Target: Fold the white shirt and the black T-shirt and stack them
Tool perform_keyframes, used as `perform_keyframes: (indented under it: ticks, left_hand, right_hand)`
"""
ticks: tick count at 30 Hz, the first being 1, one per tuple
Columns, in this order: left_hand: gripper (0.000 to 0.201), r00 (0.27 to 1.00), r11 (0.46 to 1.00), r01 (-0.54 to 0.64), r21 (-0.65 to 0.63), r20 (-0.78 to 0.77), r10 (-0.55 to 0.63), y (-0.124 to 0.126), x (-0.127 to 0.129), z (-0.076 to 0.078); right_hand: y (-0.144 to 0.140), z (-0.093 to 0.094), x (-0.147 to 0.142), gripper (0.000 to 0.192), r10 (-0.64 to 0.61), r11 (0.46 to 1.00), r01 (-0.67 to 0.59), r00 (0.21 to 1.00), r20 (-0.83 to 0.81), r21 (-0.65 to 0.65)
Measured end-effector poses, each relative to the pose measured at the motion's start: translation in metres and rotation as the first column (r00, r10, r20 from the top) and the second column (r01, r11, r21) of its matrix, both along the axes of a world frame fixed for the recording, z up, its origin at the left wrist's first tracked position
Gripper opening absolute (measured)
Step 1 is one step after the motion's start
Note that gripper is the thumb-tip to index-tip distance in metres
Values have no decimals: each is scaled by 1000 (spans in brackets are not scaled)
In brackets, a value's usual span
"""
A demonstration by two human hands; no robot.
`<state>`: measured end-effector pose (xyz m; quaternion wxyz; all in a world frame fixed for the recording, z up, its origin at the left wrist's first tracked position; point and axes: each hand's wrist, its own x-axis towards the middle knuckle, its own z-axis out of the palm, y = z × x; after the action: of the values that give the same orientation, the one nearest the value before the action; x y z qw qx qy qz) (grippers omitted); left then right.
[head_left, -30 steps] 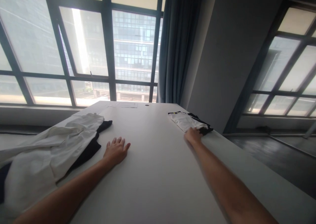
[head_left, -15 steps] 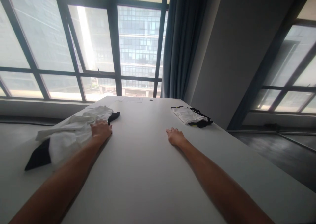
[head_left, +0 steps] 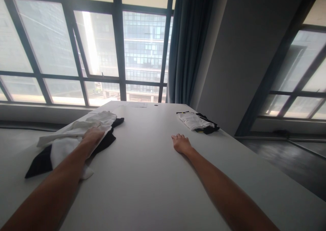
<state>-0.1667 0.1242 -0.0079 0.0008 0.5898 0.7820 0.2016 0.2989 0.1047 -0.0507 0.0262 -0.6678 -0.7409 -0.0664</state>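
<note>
On the left of the white table (head_left: 142,176) lies a loose heap of clothes, with a white garment (head_left: 67,148) over black cloth (head_left: 40,161). My left hand (head_left: 94,135) is in among the white fabric of this heap. Its fingers are blurred and partly covered by folds, so their grip does not show. Black cloth sticks out to the right of that hand. My right hand (head_left: 181,143) rests on the bare tabletop, holding nothing, its fingers loosely bent and a little apart. Just beyond it sits a folded stack of white and black clothes (head_left: 195,120).
Toward the far end of the table lie a flat pale sheet (head_left: 139,105) and a small dark round spot (head_left: 156,105). Behind are tall windows (head_left: 144,47), a blue-grey curtain (head_left: 187,47) and a dark pillar (head_left: 234,54). The table's right edge slants down to the right.
My left hand has moved left and deeper into the heap, shifting the white fabric. More black cloth now shows on its right side. My right hand stays in place.
</note>
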Motion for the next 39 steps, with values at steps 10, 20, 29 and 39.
perform_keyframes:
  ticks: [10, 20, 29, 39]
  left_hand:
    - [20, 926, 857, 264, 443, 132, -354, -6, 88, 46]
    - [22, 282, 273, 952, 138, -54, -958, -75, 234, 18]
    - [51, 724, 763, 625, -164, -244, -645, -34, 166, 9]
    - [24, 759, 751, 569, -335, -138, -636, -29, 131, 9]
  right_hand:
    - [5, -7, -5, 44, 205, 972, -162, 939, -278, 168]
    - [-12, -6, -41, 60, 663, 743, -564, 544, -514, 360]
    - [-10, 11, -16, 27, 533, 846, -487, 764, -364, 215]
    - [13, 14, 65, 28, -99, 975, 145, 962, -253, 169]
